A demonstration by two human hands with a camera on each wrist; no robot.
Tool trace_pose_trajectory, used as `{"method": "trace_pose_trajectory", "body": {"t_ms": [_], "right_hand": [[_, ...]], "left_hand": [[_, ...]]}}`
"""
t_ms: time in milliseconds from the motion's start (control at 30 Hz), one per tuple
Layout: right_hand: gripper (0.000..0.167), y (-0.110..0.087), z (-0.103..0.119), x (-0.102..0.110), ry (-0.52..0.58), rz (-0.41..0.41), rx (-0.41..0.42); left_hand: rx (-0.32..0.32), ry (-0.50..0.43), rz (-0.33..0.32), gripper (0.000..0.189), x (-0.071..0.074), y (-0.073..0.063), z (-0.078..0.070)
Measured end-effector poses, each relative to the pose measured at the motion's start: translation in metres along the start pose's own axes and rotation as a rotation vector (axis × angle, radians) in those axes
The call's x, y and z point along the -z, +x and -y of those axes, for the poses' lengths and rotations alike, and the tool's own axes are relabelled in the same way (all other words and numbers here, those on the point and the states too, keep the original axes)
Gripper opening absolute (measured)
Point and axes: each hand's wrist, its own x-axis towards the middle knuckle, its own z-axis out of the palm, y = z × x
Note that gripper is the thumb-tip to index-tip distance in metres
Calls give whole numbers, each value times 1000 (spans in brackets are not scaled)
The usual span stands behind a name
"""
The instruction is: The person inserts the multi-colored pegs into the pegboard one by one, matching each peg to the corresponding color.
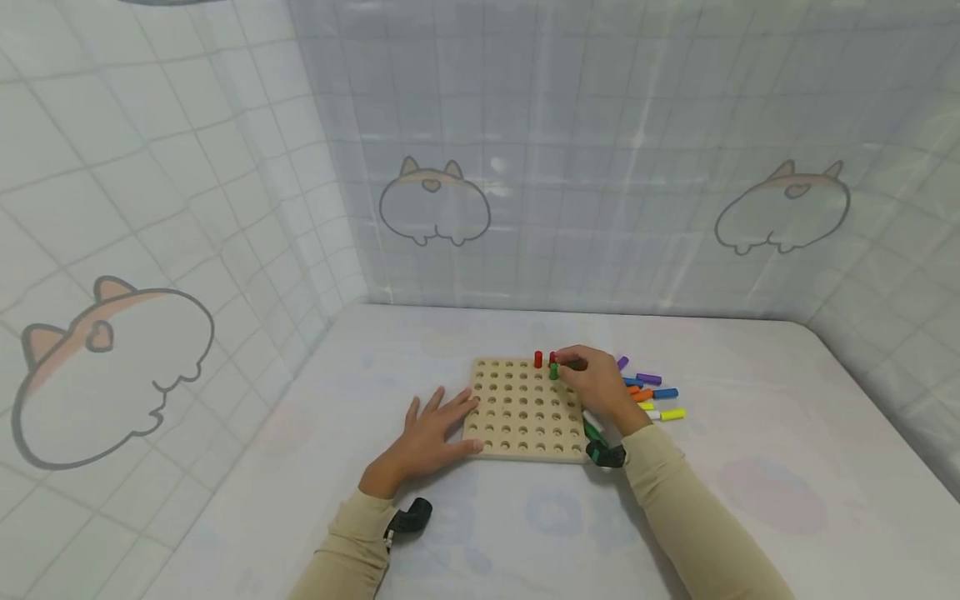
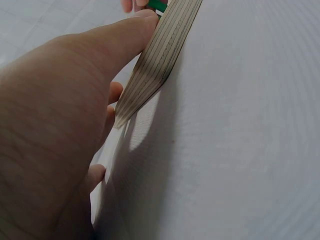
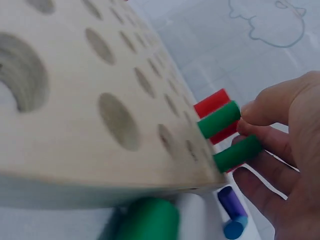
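A pale wooden pegboard (image 1: 529,422) with rows of round holes lies on the table. My left hand (image 1: 431,433) rests at its left edge, fingers spread and thumb on the near corner. At the board's far right, my right hand (image 1: 596,379) has thumb and index fingertip at the outer end of a green peg (image 3: 219,120), which stands in a hole. Another green peg (image 3: 237,153) stands beside it, near the other fingers. Red pegs (image 1: 538,359) stand in the back row, partly hidden by the green ones in the right wrist view.
Right of the board lie loose pegs: purple (image 1: 649,379), blue (image 1: 665,393), orange (image 1: 642,395) and yellow (image 1: 672,414). A green peg (image 3: 150,220) and a white peg (image 3: 191,215) lie against the board's right side, under my right wrist. Patterned curtains (image 1: 585,233) surround the table.
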Motion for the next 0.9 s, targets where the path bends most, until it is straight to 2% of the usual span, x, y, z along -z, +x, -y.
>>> {"method": "trace_pose_trajectory", "body": {"t_ms": [133, 333, 500, 767, 900], "right_hand": [[21, -3, 2, 8, 13, -36, -43], [22, -16, 6, 23, 51, -79, -49], [23, -27, 7, 35, 103, -67, -57], [21, -49, -6, 45, 57, -61, -124], [19, -58, -10, 46, 26, -51, -118]], "left_hand": [[-1, -3, -5, 78, 0, 1, 0], [-7, -5, 11, 78, -1, 1, -3], [-1, 8, 4, 78, 1, 1, -3], [2, -5, 18, 79, 1, 2, 0], [2, 3, 15, 79, 0, 1, 2]]}}
